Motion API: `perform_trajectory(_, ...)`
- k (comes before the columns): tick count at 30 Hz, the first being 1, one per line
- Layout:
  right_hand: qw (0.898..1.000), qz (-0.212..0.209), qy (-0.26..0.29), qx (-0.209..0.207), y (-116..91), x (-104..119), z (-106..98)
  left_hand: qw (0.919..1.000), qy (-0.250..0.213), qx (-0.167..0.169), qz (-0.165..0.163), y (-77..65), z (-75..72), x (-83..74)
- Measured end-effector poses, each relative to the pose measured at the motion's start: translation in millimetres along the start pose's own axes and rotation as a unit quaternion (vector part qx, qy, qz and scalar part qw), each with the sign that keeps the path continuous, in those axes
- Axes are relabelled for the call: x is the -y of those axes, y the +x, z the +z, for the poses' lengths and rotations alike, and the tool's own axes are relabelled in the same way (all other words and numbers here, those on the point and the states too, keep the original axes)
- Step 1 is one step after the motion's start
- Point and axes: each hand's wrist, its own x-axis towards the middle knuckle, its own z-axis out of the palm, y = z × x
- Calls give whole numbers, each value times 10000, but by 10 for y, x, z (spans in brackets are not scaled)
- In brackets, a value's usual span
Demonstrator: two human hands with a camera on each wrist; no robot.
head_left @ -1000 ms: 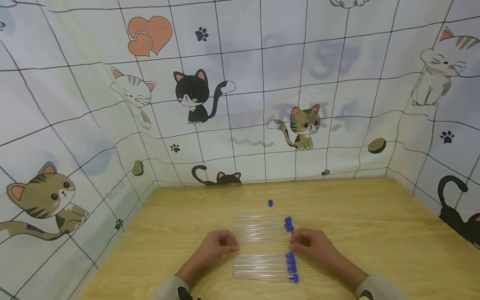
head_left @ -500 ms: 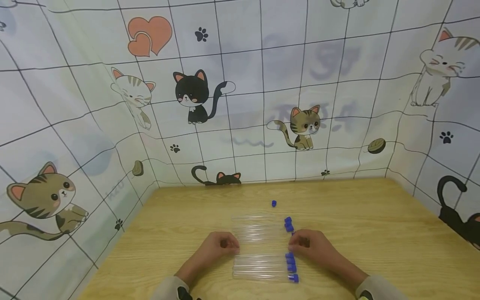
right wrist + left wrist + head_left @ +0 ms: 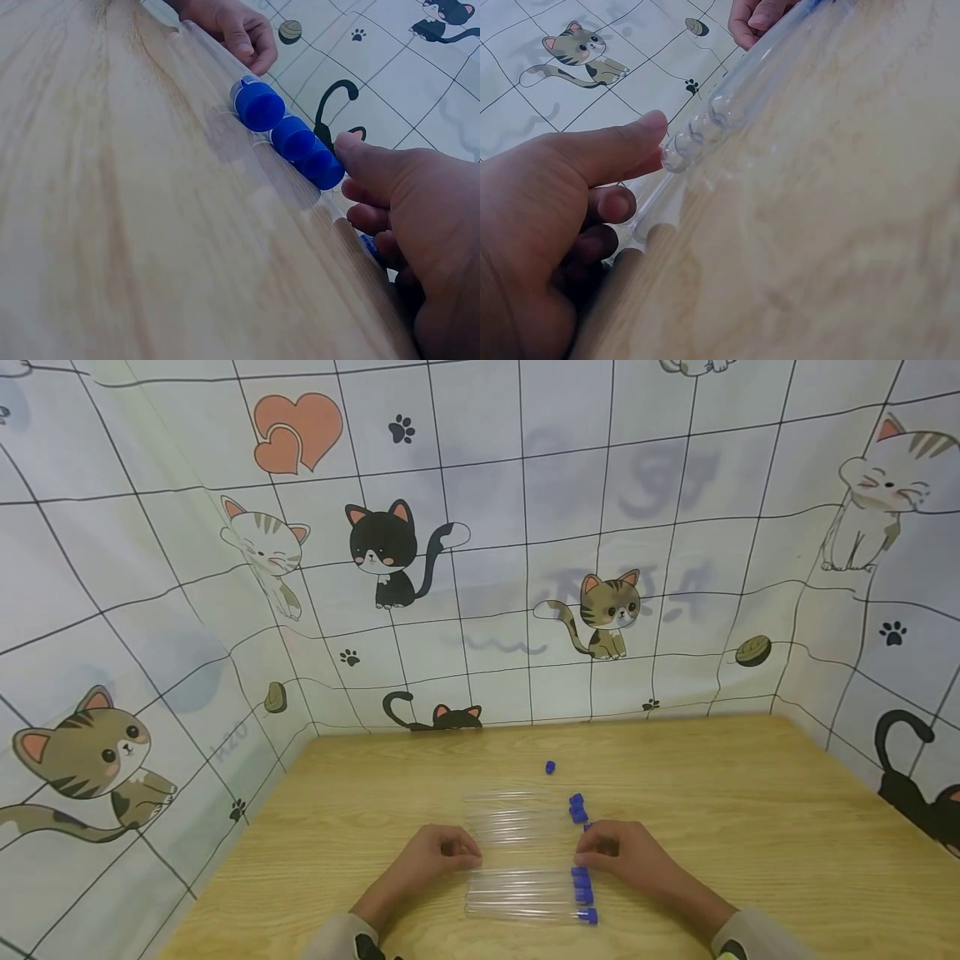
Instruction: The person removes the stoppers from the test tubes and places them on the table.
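Observation:
Clear test tubes with blue caps lie side by side on the table in two groups. My left hand (image 3: 442, 850) is at the rounded left end of the far tube of the near group (image 3: 521, 893). In the left wrist view, its thumb and forefinger pinch that tube's end (image 3: 676, 156). My right hand (image 3: 622, 850) is at the other end, thumb and curled forefinger against the blue cap (image 3: 328, 174). The other fingers of both hands are curled in. Nearer caps (image 3: 259, 106) show beside it in the right wrist view.
Beyond the hands lies the far group of clear tubes (image 3: 506, 827), with several blue caps (image 3: 577, 810) at its right. A lone small blue cap (image 3: 550, 767) lies farther back. A cat-print cloth (image 3: 495, 660) hangs around the wooden table (image 3: 360, 793).
Both hands have shifted slightly toward the near group of tubes. The lone blue cap at the back has rolled a little to the right.

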Motion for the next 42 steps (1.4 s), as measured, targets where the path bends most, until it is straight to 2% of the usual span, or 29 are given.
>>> perform_trajectory(12,9995,-269,0,146,15,1,3,9993,-230,302,-56,-7,-8,-17)
perform_trajectory(17,9990,-413,87,163,19,7,-4,9980,-391,488,-66,-54,-57,-182)
perform_trajectory(21,9987,-470,110,161,24,-11,1,9965,-592,582,134,-91,-95,-305)
perform_trajectory(23,9988,-429,101,193,25,-22,3,9959,-634,612,207,-88,-90,-294)
perform_trajectory(30,9984,-483,64,297,22,-35,-11,9967,-401,675,190,-2,-20,-18)
perform_trajectory(33,9978,-575,87,313,19,-29,-18,9965,-433,697,172,-1,-24,-31)
perform_trajectory(38,9981,-513,84,328,21,-34,-19,9953,-614,728,180,-38,-59,-178)
perform_trajectory(42,9982,-502,13,322,28,-51,-17,9962,-517,665,220,-21,-40,-108)
